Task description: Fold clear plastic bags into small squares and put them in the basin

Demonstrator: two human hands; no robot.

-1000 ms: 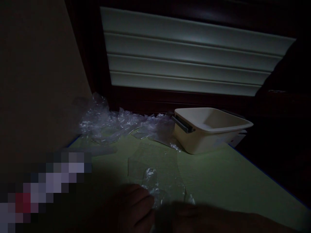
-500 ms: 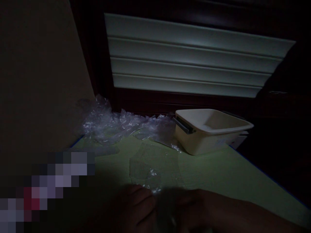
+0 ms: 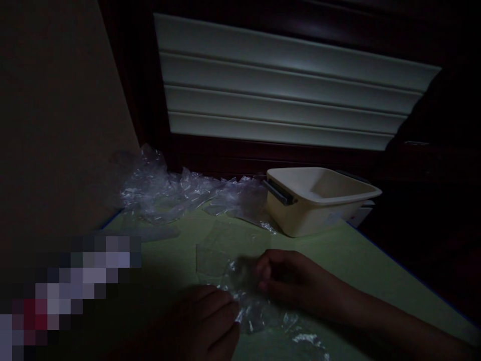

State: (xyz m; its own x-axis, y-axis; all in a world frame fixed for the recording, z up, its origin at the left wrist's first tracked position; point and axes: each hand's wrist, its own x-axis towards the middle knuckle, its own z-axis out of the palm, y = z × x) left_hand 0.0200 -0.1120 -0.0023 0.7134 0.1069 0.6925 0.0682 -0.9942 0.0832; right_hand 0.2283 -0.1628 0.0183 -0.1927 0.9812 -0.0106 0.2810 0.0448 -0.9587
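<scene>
The scene is very dark. My left hand (image 3: 205,321) is at the bottom centre, fingers curled onto the edge of a clear crumpled plastic wrap (image 3: 259,313) that lies on the green mat (image 3: 338,265). My right hand (image 3: 289,281) reaches in from the right, fingers bent and pinching the upper part of the same wrap near a blurred clear lump (image 3: 240,271). What is inside the wrap cannot be made out.
A cream plastic tub (image 3: 319,200) with a dark handle stands at the back right of the mat. A heap of crumpled clear plastic (image 3: 176,193) lies at the back left against a cardboard panel (image 3: 56,125). White slatted blinds (image 3: 285,85) are behind.
My right hand has moved up and forward from the bottom edge onto the wrap. More of the wrap now shows spread between my hands. The left hand has barely moved.
</scene>
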